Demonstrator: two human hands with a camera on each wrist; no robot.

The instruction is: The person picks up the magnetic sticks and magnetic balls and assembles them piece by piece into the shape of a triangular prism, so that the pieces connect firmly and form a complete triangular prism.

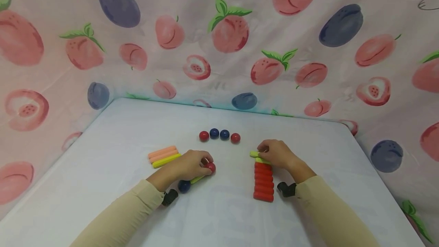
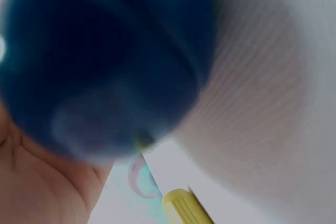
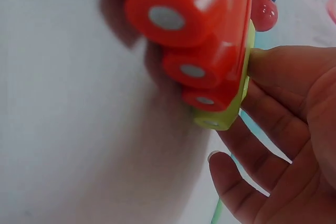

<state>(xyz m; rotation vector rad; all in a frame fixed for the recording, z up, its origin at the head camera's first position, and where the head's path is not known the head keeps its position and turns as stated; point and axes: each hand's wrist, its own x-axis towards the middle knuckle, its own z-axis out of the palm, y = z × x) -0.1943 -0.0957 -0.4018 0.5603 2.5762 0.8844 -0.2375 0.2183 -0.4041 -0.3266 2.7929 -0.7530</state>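
In the head view my left hand (image 1: 192,166) pinches a red ball (image 1: 210,167) at one end of a yellow-green stick (image 1: 197,179); a dark blue ball (image 1: 184,186) is at the other end. That blue ball (image 2: 105,61) fills much of the left wrist view. My right hand (image 1: 279,154) has its thumb and fingers on a yellow-green stick (image 1: 254,154) at the far end of a row of red sticks (image 1: 263,182). Another yellow-green stick (image 1: 262,161) lies against the red ones. From the right wrist, the thumb touches a yellow-green stick (image 3: 215,120) beside the red sticks (image 3: 194,72).
Two red balls and two blue balls (image 1: 224,135) form a curved line farther back on the white table (image 1: 120,125). Left of my left hand lie orange sticks (image 1: 162,151) and a yellow stick (image 1: 166,160), side by side. A fruit-patterned cloth (image 1: 212,98) hangs behind the table.
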